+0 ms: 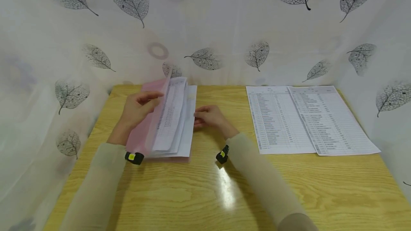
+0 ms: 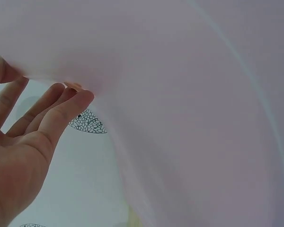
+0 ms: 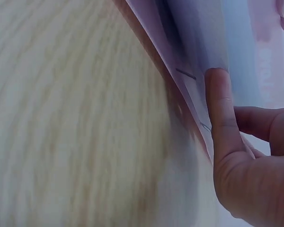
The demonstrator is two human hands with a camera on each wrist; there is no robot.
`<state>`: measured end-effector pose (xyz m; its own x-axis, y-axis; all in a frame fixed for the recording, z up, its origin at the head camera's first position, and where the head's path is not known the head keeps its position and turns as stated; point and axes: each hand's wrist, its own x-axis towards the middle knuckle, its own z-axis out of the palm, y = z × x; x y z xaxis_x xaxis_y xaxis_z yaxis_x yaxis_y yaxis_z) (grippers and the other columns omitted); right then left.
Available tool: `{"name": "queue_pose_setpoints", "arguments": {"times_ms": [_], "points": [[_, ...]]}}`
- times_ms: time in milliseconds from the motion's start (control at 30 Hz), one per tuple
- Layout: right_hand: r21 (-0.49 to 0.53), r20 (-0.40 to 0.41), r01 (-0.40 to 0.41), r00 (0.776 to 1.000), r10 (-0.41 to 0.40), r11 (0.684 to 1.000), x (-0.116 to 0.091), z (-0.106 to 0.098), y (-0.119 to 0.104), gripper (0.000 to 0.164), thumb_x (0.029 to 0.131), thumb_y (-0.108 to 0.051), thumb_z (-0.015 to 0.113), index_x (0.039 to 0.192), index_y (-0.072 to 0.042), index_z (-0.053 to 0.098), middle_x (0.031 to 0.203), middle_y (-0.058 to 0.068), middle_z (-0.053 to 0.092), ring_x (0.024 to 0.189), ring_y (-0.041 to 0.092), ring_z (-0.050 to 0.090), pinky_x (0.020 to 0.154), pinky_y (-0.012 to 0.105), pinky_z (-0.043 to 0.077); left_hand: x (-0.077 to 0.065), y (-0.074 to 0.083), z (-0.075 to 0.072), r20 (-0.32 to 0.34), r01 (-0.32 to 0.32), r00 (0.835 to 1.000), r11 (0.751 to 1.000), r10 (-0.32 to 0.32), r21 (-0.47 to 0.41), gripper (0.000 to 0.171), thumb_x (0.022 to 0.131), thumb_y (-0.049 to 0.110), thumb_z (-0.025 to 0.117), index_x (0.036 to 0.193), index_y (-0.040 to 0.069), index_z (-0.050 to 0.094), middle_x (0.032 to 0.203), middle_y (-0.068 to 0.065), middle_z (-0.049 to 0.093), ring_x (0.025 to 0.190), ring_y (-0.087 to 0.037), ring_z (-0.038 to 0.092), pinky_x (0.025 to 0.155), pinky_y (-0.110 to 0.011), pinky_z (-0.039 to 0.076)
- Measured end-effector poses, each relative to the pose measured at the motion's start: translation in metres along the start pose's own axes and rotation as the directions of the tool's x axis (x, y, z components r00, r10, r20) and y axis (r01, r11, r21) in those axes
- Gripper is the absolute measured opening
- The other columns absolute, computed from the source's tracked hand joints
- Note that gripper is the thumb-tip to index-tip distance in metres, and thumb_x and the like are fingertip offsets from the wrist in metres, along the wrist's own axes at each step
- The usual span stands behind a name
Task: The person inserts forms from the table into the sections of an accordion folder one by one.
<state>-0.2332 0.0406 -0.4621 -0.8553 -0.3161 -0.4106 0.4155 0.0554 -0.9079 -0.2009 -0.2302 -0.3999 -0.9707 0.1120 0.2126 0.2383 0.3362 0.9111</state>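
Observation:
A pink translucent folder lies on the left of the table, with a stack of printed paper sheets inside. My left hand pinches the edge of its raised front cover, which stands tilted up over the left part of the sheets. At the right edge of the stack, my right hand holds the paper between thumb and fingers. Close up in the right wrist view, the thumb and fingers meet at the paper edges, and small staples show on the sheets.
Two printed sheets lie overlapping on the right of the wooden table. Behind and at both sides hangs a white curtain with a leaf pattern. Each wrist wears a small black device.

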Motion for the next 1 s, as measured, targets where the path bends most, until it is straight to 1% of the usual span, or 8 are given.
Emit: {"name": "queue_pose_setpoints", "arguments": {"times_ms": [167, 367, 533, 633, 700, 800, 900, 1000], "points": [[0.060, 0.008, -0.008, 1.000, 0.008, 0.998, 0.003, 0.010, 0.005, 0.030, 0.102, 0.002, 0.060, 0.130, 0.014, 0.061, 0.094, 0.022, 0.075, 0.066, 0.017, 0.073, 0.068, 0.034, 0.065, -0.001, 0.001, -0.001, -0.009, 0.012, 1.000, 1.000, -0.012, 0.003, 0.028, 0.100, 0.007, 0.068, 0.123, -0.007, 0.072, 0.105, 0.023, 0.075, 0.091, 0.004, 0.067, 0.073, -0.015, 0.057], [0.114, -0.009, -0.002, 1.000, 0.003, 0.993, 0.004, 0.018, 0.007, 0.028, 0.101, 0.005, 0.059, 0.127, 0.016, 0.061, 0.080, 0.013, 0.071, 0.062, 0.016, 0.071, 0.064, 0.031, 0.064, -0.001, 0.002, 0.000, -0.026, 0.005, 1.000, 1.000, -0.005, 0.003, 0.026, 0.099, 0.007, 0.068, 0.122, -0.006, 0.073, 0.103, 0.023, 0.075, 0.088, 0.004, 0.066, 0.071, -0.015, 0.056], [0.134, -0.003, 0.001, 1.000, 0.000, 0.991, 0.005, 0.023, 0.007, 0.030, 0.101, 0.006, 0.059, 0.129, 0.017, 0.061, 0.078, 0.011, 0.071, 0.062, 0.015, 0.071, 0.064, 0.030, 0.064, -0.001, 0.002, 0.000, -0.041, 0.001, 0.999, 1.000, -0.001, 0.010, 0.026, 0.099, 0.006, 0.068, 0.121, -0.007, 0.073, 0.101, 0.027, 0.073, 0.087, 0.004, 0.066, 0.070, -0.015, 0.055], [0.146, -0.004, -0.004, 1.000, 0.005, 0.989, 0.007, 0.024, 0.007, 0.031, 0.101, 0.005, 0.060, 0.129, 0.018, 0.062, 0.079, 0.012, 0.073, 0.062, 0.015, 0.071, 0.065, 0.031, 0.064, -0.001, 0.002, -0.001, -0.052, 0.000, 0.999, 1.000, 0.000, 0.013, 0.025, 0.099, 0.007, 0.067, 0.120, -0.007, 0.073, 0.100, 0.028, 0.072, 0.087, 0.004, 0.065, 0.070, -0.015, 0.055], [0.153, -0.008, -0.011, 1.000, 0.013, 0.988, 0.008, 0.025, 0.007, 0.031, 0.101, 0.004, 0.061, 0.130, 0.017, 0.062, 0.083, 0.016, 0.075, 0.062, 0.015, 0.072, 0.065, 0.031, 0.064, -0.001, 0.002, -0.001, -0.061, -0.005, 0.998, 1.000, 0.005, 0.009, 0.025, 0.099, 0.006, 0.067, 0.119, -0.008, 0.074, 0.099, 0.028, 0.072, 0.086, 0.004, 0.065, 0.069, -0.014, 0.054], [0.170, -0.011, -0.022, 1.000, 0.025, 0.985, 0.010, 0.025, 0.008, 0.032, 0.102, 0.003, 0.062, 0.131, 0.015, 0.063, 0.099, 0.027, 0.077, 0.063, 0.016, 0.073, 0.067, 0.031, 0.064, 0.000, 0.002, 0.000, -0.083, -0.013, 0.996, 1.000, 0.013, -0.007, 0.024, 0.098, 0.004, 0.066, 0.117, -0.008, 0.074, 0.096, 0.028, 0.072, 0.080, 0.003, 0.063, 0.066, -0.014, 0.052], [0.195, -0.002, -0.035, 0.999, 0.036, 0.980, 0.012, 0.025, 0.008, 0.034, 0.102, 0.001, 0.062, 0.134, 0.012, 0.063, 0.116, 0.033, 0.073, 0.064, 0.016, 0.074, 0.068, 0.030, 0.064, -0.001, 0.002, 0.000, -0.111, -0.012, 0.994, 1.000, 0.010, -0.019, 0.024, 0.097, 0.002, 0.065, 0.116, -0.009, 0.074, 0.094, 0.028, 0.072, 0.076, 0.003, 0.061, 0.064, -0.014, 0.050], [0.220, 0.006, -0.039, 0.999, 0.039, 0.975, 0.013, 0.026, 0.009, 0.035, 0.103, 0.001, 0.062, 0.136, 0.012, 0.062, 0.124, 0.035, 0.068, 0.063, 0.015, 0.074, 0.069, 0.029, 0.064, -0.001, 0.004, -0.001, -0.134, 0.000, 0.991, 1.000, -0.004, -0.029, 0.024, 0.097, 0.002, 0.065, 0.117, -0.009, 0.074, 0.093, 0.028, 0.072, 0.076, 0.004, 0.062, 0.064, -0.014, 0.050]]}}
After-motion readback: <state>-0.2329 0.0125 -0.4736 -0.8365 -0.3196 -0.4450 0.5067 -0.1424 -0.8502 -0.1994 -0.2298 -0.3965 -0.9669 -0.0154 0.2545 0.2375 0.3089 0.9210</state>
